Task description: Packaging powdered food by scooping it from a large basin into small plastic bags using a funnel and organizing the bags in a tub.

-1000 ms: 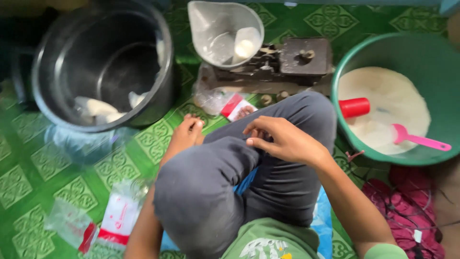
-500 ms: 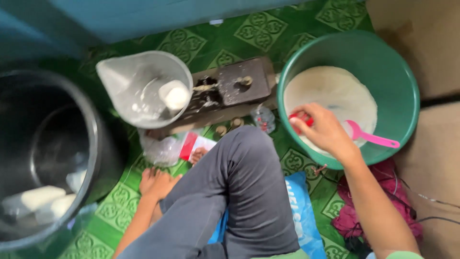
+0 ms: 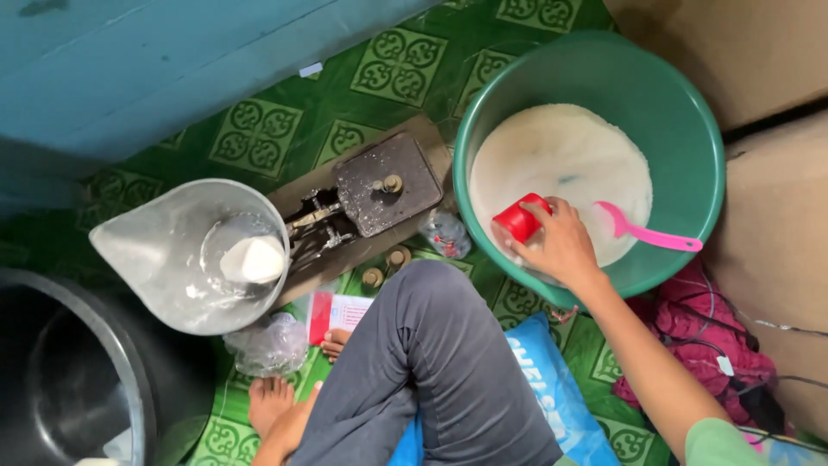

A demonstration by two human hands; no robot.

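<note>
We hold a red cup (image 3: 520, 219) in our right hand (image 3: 562, 244), fingers wrapped tight round it. The cup is down inside the green tub (image 3: 690, 112) on the right, touching the white powder (image 3: 561, 160) there. We think the scoop has only just begun. A pink scoop (image 3: 649, 233) lies in the powder just beside our hand.

On the left, the clear pan (image 3: 172, 259) of the scale (image 3: 379, 185) holds one small white bag (image 3: 253, 259), so filling looks hardly started. The big black pot (image 3: 86, 380) near us on the left is mostly cut off from view.

Our left hand (image 3: 280, 431) rests low by our foot; we cannot tell its grip.
</note>
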